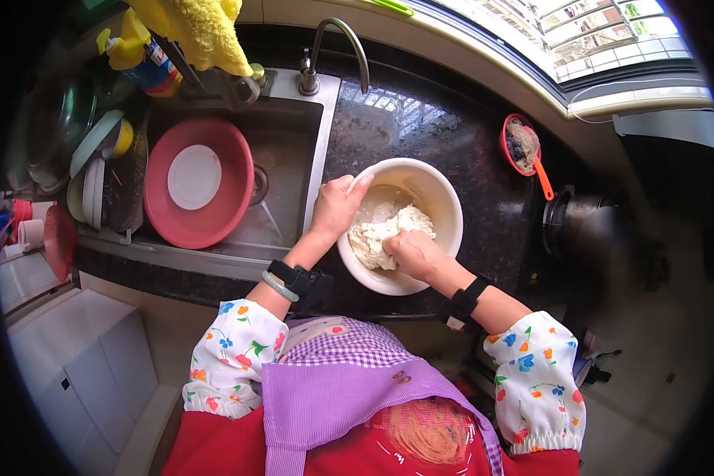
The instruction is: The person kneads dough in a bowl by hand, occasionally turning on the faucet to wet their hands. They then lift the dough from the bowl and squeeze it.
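Note:
A large white bowl (444,184) stands on the dark countertop. Inside it lies a rough, lumpy mass of pale dough (370,239), with some residue smeared along the inner wall. My left hand (339,208) is closed on the bowl's left rim, its thumb over the edge. Down in the bowl, my right hand (415,255) is closed in the dough, knuckles curled; the fingertips are hidden.
Left of the bowl, a sink (289,159) holds a red basin (160,170) with a white plate (194,177) in it. A curved faucet (309,79) rises behind. To the right sit a red strainer (509,143) with an orange handle and a stove burner (567,216).

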`<state>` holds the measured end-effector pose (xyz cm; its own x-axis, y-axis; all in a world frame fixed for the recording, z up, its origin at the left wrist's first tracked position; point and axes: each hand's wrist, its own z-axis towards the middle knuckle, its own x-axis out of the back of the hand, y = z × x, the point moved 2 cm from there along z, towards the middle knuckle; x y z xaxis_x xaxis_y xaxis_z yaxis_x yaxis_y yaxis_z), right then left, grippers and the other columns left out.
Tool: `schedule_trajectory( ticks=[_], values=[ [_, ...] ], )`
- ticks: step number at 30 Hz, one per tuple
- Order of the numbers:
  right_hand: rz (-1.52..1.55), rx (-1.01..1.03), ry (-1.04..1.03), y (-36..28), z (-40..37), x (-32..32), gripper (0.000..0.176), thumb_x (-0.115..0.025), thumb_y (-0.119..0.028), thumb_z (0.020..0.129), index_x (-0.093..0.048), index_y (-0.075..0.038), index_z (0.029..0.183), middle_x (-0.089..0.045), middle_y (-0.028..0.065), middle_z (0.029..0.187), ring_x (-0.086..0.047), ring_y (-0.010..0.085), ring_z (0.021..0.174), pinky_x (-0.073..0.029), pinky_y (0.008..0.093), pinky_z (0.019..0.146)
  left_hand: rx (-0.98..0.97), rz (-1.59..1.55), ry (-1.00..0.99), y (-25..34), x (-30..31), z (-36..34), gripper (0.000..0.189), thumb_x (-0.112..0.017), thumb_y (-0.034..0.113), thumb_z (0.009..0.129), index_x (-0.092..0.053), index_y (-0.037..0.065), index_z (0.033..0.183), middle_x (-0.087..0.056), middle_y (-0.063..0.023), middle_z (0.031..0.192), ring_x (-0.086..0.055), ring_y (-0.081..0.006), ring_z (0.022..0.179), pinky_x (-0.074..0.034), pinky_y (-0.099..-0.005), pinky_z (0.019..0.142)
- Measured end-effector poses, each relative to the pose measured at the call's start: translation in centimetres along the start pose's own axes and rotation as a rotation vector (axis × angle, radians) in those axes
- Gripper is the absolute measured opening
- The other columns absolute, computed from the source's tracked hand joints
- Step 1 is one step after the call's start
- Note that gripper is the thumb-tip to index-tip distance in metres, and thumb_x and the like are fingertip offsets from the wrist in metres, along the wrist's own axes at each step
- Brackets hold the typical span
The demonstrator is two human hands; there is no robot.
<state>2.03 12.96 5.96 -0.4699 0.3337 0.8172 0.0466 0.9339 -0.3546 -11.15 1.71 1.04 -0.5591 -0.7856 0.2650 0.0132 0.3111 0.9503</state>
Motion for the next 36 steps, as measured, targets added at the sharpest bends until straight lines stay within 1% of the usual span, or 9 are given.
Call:
schedule_trajectory(
  ticks=[2,4,10,15,18,23,25,29,36],
  values=[
    [-0.037,-0.076,-0.009,-0.6,1.2,-0.9,0.013,-0.052,-0.01,0.071,-0.064,-0.003,0.071,-0.062,0.0203,0.069,-0.064,0.0353,0.068,-0.051,0.0427,0.063,0.011,-0.009,-0.004,0.3,0.1,-0.2,0.045,-0.059,0.036,0.088,-0.052,-0.003,0.066,-0.045,-0.0091,0.052,-0.039,-0.0068,0.055,-0.039,-0.0319,0.049],
    [-0.029,-0.064,0.002,-0.5,2.7,-1.3,0.011,-0.053,-0.01,0.07,-0.062,-0.003,0.07,-0.062,0.0199,0.068,-0.064,0.0353,0.068,-0.05,0.0434,0.062,0.004,-0.011,0.023,0.7,0.1,-0.4,0.045,-0.057,0.038,0.088,-0.053,-0.001,0.064,-0.053,-0.0194,0.056,-0.053,-0.0344,0.05,-0.041,-0.0397,0.049],
    [-0.025,-0.063,0.092,1.2,8.1,-1.6,0.014,-0.052,-0.01,0.075,-0.065,-0.003,0.075,-0.064,0.0192,0.073,-0.064,0.0347,0.07,-0.051,0.0432,0.066,-0.055,0.01,0.023,0.7,0.1,-0.4,0.043,-0.056,0.034,0.089,-0.052,-0.001,0.065,-0.053,-0.0203,0.057,-0.053,-0.0356,0.051,-0.041,-0.0396,0.049],
    [-0.111,-0.058,0.169,1.1,8.3,-1.7,0.012,-0.055,-0.012,0.074,-0.064,-0.004,0.074,-0.064,0.0178,0.074,-0.064,0.0331,0.074,-0.05,0.0446,0.069,-0.039,-0.053,0.103,-0.1,0.2,-0.9,0.047,-0.055,0.035,0.09,-0.05,-0.002,0.062,-0.05,-0.0209,0.056,-0.048,-0.0282,0.048,-0.04,-0.0392,0.051],
    [-0.001,-0.08,0.045,-1.1,6.4,-0.2,0.019,-0.056,-0.002,0.068,-0.061,-0.002,0.087,-0.064,0.0192,0.08,-0.063,0.0349,0.08,-0.05,0.0435,0.072,0.037,-0.035,0.125,-2.0,1.3,-3.3,0.048,-0.048,0.039,0.094,-0.055,-0.001,0.068,-0.05,-0.0031,0.057,-0.04,-0.0069,0.058,-0.04,-0.0285,0.052],
    [0.238,-0.047,0.265,-0.7,-0.1,0.4,0.04,-0.054,0.003,0.067,-0.054,0.0,0.107,-0.061,0.0255,0.084,-0.061,0.0384,0.087,-0.048,0.0443,0.076,0.583,-0.423,-0.932,-1.7,4.6,-9.5,0.051,-0.041,0.046,0.094,-0.058,-0.002,0.097,-0.064,-0.0092,0.082,-0.065,-0.0201,0.072,-0.054,-0.0295,0.066],
    [0.181,-0.135,0.323,0.2,-2.1,0.1,0.04,-0.053,0.003,0.069,-0.052,0.002,0.109,-0.061,0.0266,0.086,-0.06,0.0393,0.089,-0.047,0.0446,0.078,0.538,-0.14,-0.987,-1.7,5.1,-9.1,0.053,-0.042,0.05,0.093,-0.056,-0.001,0.094,-0.063,-0.0082,0.079,-0.064,-0.0175,0.07,-0.053,-0.0268,0.064],
    [0.286,-0.436,0.353,2.0,-3.7,0.0,0.041,-0.051,-0.001,0.074,-0.048,0.007,0.114,-0.06,0.0291,0.092,-0.058,0.0418,0.092,-0.046,0.0448,0.081,0.125,0.047,-0.408,0.3,4.5,-3.2,0.051,-0.046,0.054,0.09,-0.05,0.005,0.075,-0.058,-0.005,0.065,-0.058,-0.0106,0.058,-0.048,-0.0266,0.052],
    [1.029,-0.623,0.431,5.5,0.9,-5.6,0.044,-0.064,-0.025,0.078,-0.057,0.008,0.106,-0.064,0.0187,0.096,-0.061,0.0243,0.091,-0.047,0.0361,0.08,-0.165,0.188,-0.194,0.2,-0.9,-1.2,0.045,-0.051,0.041,0.09,-0.055,-0.001,0.075,-0.057,-0.0236,0.068,-0.058,-0.0407,0.067,-0.045,-0.0424,0.058]
  ],
)
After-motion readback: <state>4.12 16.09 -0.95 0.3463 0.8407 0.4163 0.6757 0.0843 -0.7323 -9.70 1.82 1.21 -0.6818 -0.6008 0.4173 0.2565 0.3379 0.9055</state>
